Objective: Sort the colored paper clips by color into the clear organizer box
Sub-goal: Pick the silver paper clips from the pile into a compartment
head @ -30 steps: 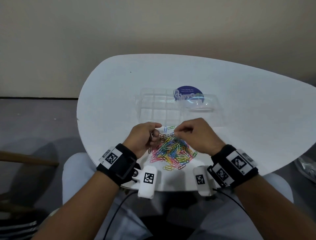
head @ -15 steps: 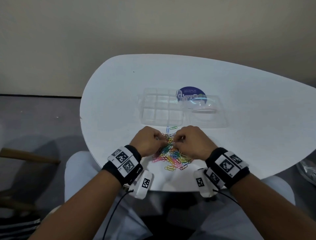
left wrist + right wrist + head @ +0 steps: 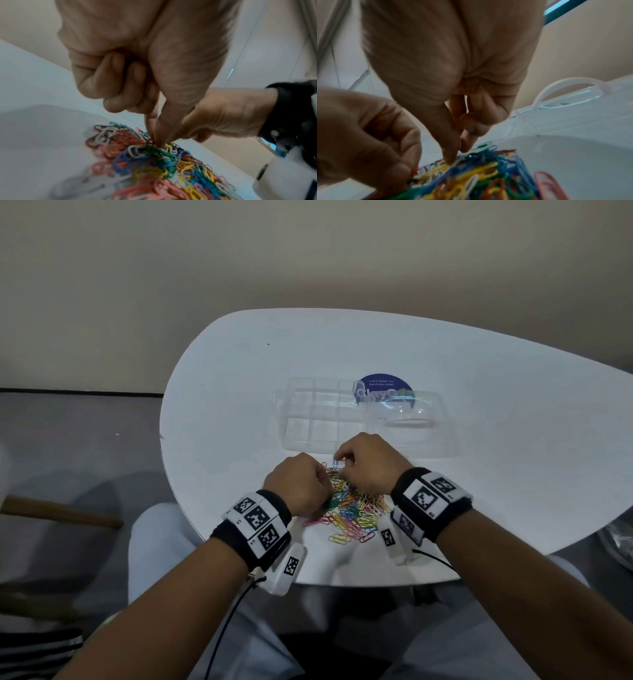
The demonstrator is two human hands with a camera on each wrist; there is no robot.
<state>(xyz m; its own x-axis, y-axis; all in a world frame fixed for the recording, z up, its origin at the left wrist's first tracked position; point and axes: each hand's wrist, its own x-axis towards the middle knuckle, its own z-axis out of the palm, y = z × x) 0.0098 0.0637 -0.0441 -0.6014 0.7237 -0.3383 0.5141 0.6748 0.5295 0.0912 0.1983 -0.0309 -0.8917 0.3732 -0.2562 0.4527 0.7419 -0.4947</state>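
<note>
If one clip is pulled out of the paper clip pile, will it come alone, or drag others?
Probably drags others: the paper clip pile looks interlocked in the left wrist view. Each clip seems thin and light, so neighbours likely scatter on the smooth table.

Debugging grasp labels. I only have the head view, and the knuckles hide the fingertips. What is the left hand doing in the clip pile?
Observer: In the left wrist view, the left hand has its thumb and forefinger tips together, pushed into the paper clip pile among green and white clips. Whether they grip one is hidden.
Operator: Right hand?
Observer: In the right wrist view, the right hand has its thumb and forefinger tips slightly apart, on blue clips at the pile's far edge. I cannot tell if it grips one.
Operator: Anything lifted?
Observer: No clip shows clear of the pile in either wrist view.
</note>
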